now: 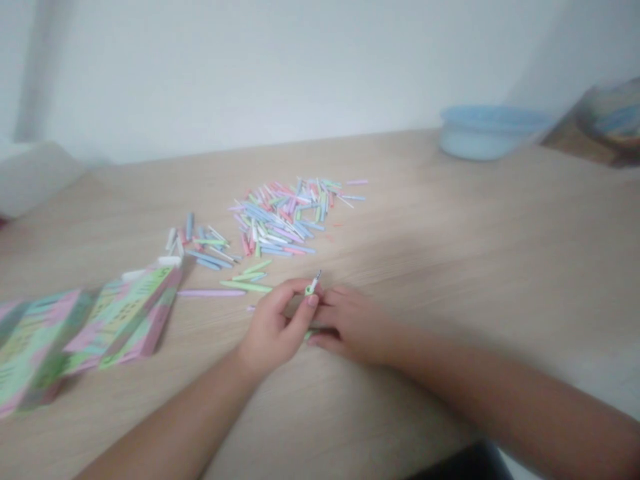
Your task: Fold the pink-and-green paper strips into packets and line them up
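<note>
In front of me, my left hand (277,327) pinches a slim green and white pen part (313,285) between thumb and fingers; its narrow dark tip points up and away. My right hand (355,323) lies against it from the right, its fingers curled and partly hidden. A green pen part (308,335) peeks out by the right thumb, apparently in that hand's grip. Just beyond the left hand are loose green pen barrels (247,285) and a purple pen barrel (213,293). The picture is blurred, so fine detail is lost.
A big pile of pastel pen parts (280,217) spreads across the table (450,253), with a smaller cluster (205,247) to its left. Patterned cardboard boxes (125,313) lie at the left. A light blue basin (490,133) stands at the back right by the wall.
</note>
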